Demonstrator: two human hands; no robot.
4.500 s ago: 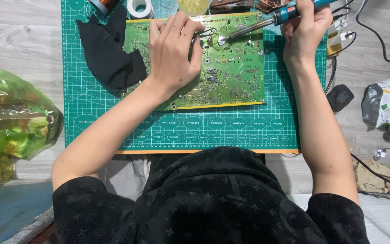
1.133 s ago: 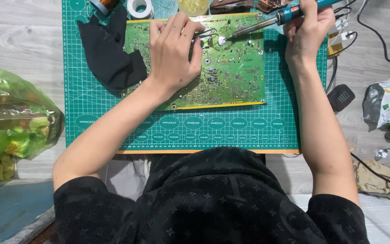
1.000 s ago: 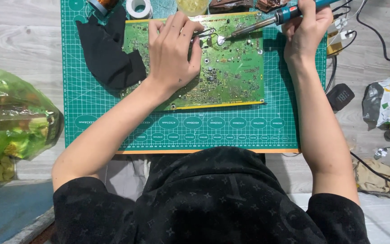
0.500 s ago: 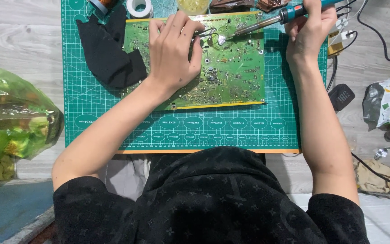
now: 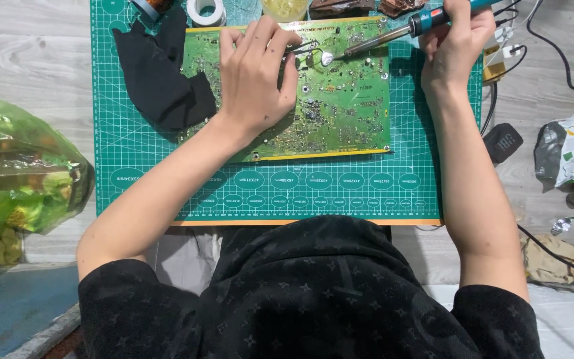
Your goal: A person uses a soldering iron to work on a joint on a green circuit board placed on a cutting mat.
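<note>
Barely shifted, right hand [image 5: 456, 43] grips the soldering iron [image 5: 393, 34]; left hand [image 5: 254, 73] pinches thin tweezers [image 5: 302, 48] on the flat green circuit board [image 5: 340, 106].

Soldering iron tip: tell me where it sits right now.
Head view, upper middle: the soldering iron tip rests on the circuit board, just right of the left hand.

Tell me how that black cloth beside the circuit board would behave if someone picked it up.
The black cloth lies rumpled and flat on the cutting mat, so it likely droops limply. It looks thin, probably light. One edge seems tucked under the circuit board, so it may drag.
</note>
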